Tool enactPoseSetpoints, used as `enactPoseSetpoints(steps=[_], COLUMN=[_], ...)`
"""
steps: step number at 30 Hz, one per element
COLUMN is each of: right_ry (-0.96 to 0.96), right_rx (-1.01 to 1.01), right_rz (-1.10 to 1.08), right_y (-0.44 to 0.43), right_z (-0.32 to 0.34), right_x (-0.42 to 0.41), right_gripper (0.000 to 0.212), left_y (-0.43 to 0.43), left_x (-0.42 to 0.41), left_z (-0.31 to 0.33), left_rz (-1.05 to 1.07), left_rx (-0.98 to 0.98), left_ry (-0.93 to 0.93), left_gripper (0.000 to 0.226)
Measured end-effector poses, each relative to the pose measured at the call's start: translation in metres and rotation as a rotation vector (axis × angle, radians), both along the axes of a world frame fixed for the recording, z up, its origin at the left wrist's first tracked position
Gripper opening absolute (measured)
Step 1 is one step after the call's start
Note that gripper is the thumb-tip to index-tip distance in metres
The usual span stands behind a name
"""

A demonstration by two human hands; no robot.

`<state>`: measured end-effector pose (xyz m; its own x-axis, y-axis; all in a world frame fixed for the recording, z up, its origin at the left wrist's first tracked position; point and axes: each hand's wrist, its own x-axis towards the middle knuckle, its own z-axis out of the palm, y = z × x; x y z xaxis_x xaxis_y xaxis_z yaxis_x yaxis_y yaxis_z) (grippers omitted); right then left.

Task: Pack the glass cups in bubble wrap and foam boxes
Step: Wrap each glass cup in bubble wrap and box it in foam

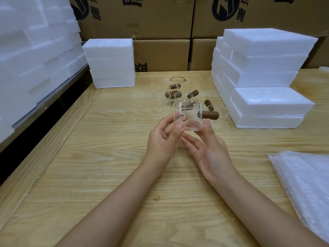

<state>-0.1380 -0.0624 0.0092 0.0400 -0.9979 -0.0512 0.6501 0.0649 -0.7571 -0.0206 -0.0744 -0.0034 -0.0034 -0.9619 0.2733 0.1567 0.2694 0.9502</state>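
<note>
The left hand (164, 139) pinches a clear glass cup with brown wooden handle (191, 117); the right hand (211, 151) lies spread beneath it. Beyond the hands stand more such cups (161, 99), white foam boxes (267, 109) rightward, open wooden tabletop (106, 157) nearer.

a clear glass cup (191, 116) with a brown handle (210, 114) pointing right is held upright above the bench (106, 157). the left hand (165, 138) pinches the cup's left wall with curled fingers. the right hand (211, 154) lies palm up below the cup, fingers straight, thumb touching its right side. just behind the cup stand other cups (171, 95). right of it sit stacked foam boxes (267, 104), and nearer on that side lies bubble wrap (306, 189).
</note>
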Motion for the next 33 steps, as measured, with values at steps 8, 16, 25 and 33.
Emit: enactPoseSetpoints(steps=[8,16,25,33], right_ry=[0.021,-0.118,-0.05,0.167], right_rx=[-0.074,-0.082,-0.012,-0.119], right_rz=[-0.106,0.076,0.049,-0.158], right_y=[0.0051,0.0014,-0.0025,0.0015], right_z=[-0.0002,0.0045,-0.0003,0.0045], right_x=[0.0039,-0.003,-0.0029,-0.0014], right_gripper=[0.047,0.052,0.053,0.058], left_y=[0.0014,0.0024,0.0017,0.0064], left_x=[-0.0039,-0.0032,-0.0018,-0.0035], left_z=[-0.0053,-0.0013,-0.0027,-0.0012], left_rz=[0.056,0.041,0.097,0.189], left_rx=[-0.05,-0.04,-0.063,-0.094], left_ry=[-0.083,-0.071,-0.121,-0.201], left_gripper=[0.07,0.046,0.052,0.055])
